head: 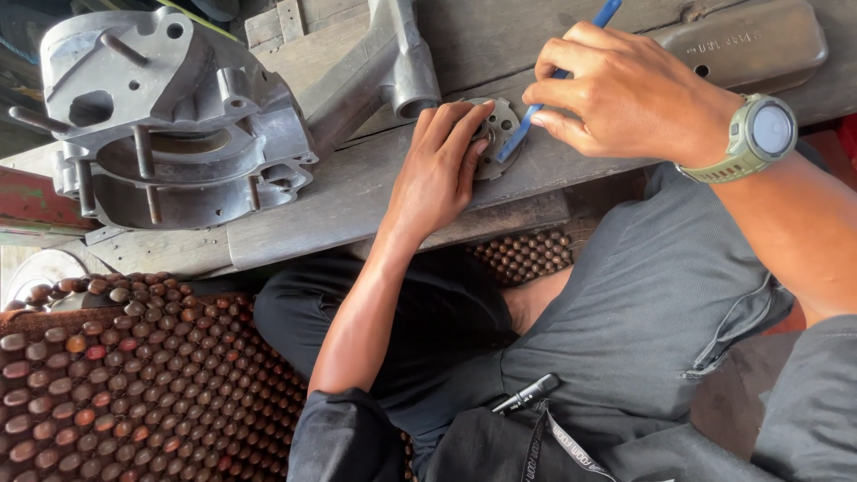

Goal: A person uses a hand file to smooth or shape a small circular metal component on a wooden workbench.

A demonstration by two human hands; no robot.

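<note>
A small round metal disc with holes lies on the worn wooden bench. My left hand presses down on the disc, fingertips over its middle. My right hand grips a thin blue-handled tool like a pen, with its tip resting against the disc's right side. A green wristwatch sits on my right wrist.
A large grey cast-aluminium engine casing with studs stands at the bench's left. A metal arm casting lies behind the disc, and an oblong metal cover at the far right. A wooden beaded seat mat lies below. A black pen is clipped at my chest.
</note>
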